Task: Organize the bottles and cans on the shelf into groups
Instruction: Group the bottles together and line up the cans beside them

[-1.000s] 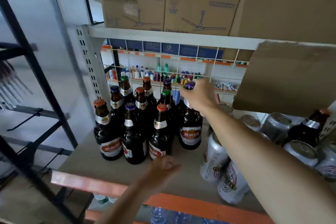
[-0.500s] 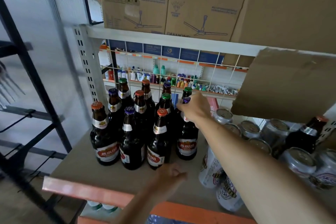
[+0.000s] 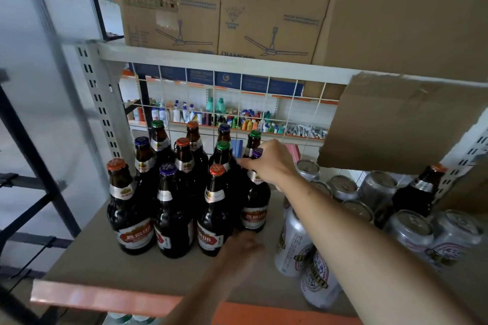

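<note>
On my feed, the right hand (image 3: 269, 163) reaches in over the shelf (image 3: 87, 258) and is wrapped round the neck of a purple-capped bottle (image 3: 254, 208), fingers curled just under the cap. That bottle stands upright on the shelf board at the right edge of the cluster of brown bottles (image 3: 169, 192), close against its neighbours. The cluster fills the left half of the shelf, all upright, with caps in orange, purple, blue and green.

The left hand (image 3: 243, 248) sits low, just in front of the front row and near the base of the held bottle. It is smeared by blur, so I cannot tell whether its fingers are curled or slack, or whether it touches anything.

To the right of the forearm I see silver cans (image 3: 343, 187) standing close together, some near the front edge. A lone bottle (image 3: 420, 192), also brown, stands among the cans at the far right, well apart from the cluster. Cardboard boxes (image 3: 272, 8) sit on the level above, and a cardboard flap (image 3: 396, 124) hangs down over the cans.
</note>
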The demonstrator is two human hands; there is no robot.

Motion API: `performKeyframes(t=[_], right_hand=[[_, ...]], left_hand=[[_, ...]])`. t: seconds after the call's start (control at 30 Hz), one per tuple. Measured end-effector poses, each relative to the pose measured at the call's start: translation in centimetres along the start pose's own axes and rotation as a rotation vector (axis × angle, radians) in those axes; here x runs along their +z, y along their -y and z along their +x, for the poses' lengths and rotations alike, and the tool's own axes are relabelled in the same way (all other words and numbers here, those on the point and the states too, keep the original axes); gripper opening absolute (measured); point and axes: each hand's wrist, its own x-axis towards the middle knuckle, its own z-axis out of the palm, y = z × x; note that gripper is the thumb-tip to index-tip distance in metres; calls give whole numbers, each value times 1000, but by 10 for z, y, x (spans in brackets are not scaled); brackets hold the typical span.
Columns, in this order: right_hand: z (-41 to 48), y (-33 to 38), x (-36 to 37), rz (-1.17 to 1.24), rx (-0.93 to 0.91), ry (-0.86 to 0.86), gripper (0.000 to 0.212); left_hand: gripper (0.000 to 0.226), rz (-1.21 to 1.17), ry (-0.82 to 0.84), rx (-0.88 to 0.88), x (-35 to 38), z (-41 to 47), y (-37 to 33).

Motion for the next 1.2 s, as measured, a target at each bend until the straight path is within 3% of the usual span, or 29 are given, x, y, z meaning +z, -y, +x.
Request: performKeyframes(t=[0.07, 0.17, 0.27, 0.4, 0.77, 1.03, 1.2], right_hand=[[-2, 1, -6, -13, -9, 40, 47], [-1, -1, -12, -26, -6, 105, 48], [1, -5, -18, -6, 10, 200, 34], [-3, -6, -19, 48, 2, 233, 25], [3, -11, -7, 52, -17, 149, 38], [-9, -18, -12, 25, -1, 190, 31], [-21, -24, -27, 3, -37, 156, 14]], left_hand=[[9, -170, -41, -40, 7, 11, -3], [14, -408, -87, -127, 18, 27, -1], [16, -549, -102, -162, 27, 32, -1], [28, -512, -155, -158, 36, 31, 2], [51, -579, -179, -140, 37, 45, 11], [39, -594, -189, -74, 34, 52, 6], [22, -503, -187, -66, 38, 41, 8]])
